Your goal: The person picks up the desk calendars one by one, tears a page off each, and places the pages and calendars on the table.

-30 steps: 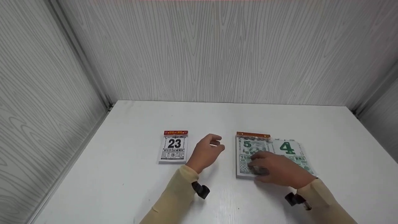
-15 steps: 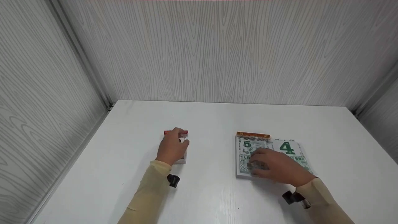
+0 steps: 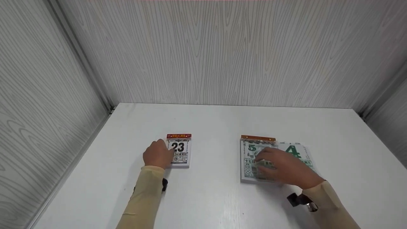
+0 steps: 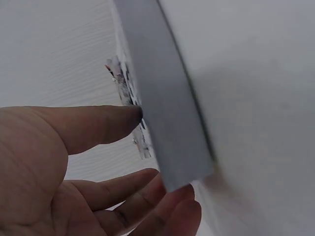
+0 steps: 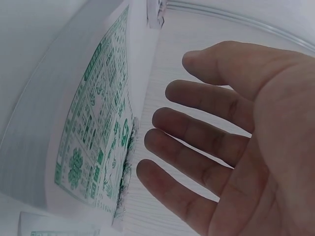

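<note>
A small tear-off calendar [image 3: 180, 156] with a red header and a black 23 lies left of centre. My left hand [image 3: 158, 154] holds its left edge. In the left wrist view the thumb [image 4: 98, 125] lies against the printed face, and the fingers [image 4: 142, 201] curl at the block's end. To the right lies a larger green-printed tear-off calendar [image 3: 249, 170] showing a 5. My right hand [image 3: 284, 167] hovers over it, covering part of the page. In the right wrist view its loosely bent fingers [image 5: 189, 128] stand apart from the pages and hold nothing.
A loose sheet [image 3: 295, 151] with a green 4 lies beside the larger calendar, partly under the right hand in view. The white tabletop [image 3: 206, 197] meets a wood-grained back panel [image 3: 203, 54] and a left side panel [image 3: 47, 121].
My left hand has moved left from between the two calendars, across the small calendar, to its left edge. The right hand has shifted only slightly over the larger calendar.
</note>
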`<state>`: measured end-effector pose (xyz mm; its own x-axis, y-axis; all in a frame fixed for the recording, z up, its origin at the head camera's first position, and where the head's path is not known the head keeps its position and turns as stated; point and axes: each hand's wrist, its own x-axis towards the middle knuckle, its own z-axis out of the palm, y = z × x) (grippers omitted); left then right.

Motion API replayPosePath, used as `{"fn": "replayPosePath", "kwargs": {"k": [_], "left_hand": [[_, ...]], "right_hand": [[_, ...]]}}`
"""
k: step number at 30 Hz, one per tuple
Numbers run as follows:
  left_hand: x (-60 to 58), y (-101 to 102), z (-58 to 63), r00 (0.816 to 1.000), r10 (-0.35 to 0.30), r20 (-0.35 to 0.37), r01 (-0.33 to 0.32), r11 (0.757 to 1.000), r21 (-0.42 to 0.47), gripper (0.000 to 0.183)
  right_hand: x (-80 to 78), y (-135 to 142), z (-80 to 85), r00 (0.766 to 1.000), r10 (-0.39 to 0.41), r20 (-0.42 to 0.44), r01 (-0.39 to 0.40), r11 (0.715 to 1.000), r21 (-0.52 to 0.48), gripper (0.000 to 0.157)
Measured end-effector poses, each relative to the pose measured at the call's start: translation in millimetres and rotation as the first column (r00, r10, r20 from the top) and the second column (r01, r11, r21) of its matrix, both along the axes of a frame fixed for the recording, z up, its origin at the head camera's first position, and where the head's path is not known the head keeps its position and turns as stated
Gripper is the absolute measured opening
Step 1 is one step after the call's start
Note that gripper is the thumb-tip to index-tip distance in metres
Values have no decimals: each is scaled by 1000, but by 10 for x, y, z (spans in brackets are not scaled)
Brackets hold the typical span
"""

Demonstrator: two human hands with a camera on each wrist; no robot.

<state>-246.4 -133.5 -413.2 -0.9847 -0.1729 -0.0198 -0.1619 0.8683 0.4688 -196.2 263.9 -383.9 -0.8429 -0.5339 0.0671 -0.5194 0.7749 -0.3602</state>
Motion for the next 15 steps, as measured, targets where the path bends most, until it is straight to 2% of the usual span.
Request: {"fn": "replayPosePath", "kwargs": {"k": [3, 7, 15], "left_hand": [[-7, -15, -15, 1000, 4, 30, -4, 1000, -3, 33], [-9, -14, -15, 997, 15, 70, -15, 1000, 13, 42], [-18, 21, -30, 997, 29, 65, -29, 1000, 0, 46]], "right_hand": [[11, 20, 9, 1000, -4, -8, 4, 1000, 4, 20], [14, 28, 22, 1000, -5, -25, 5, 1000, 5, 18], [36, 6, 58, 999, -34, -14, 34, 999, 7, 21]]}}
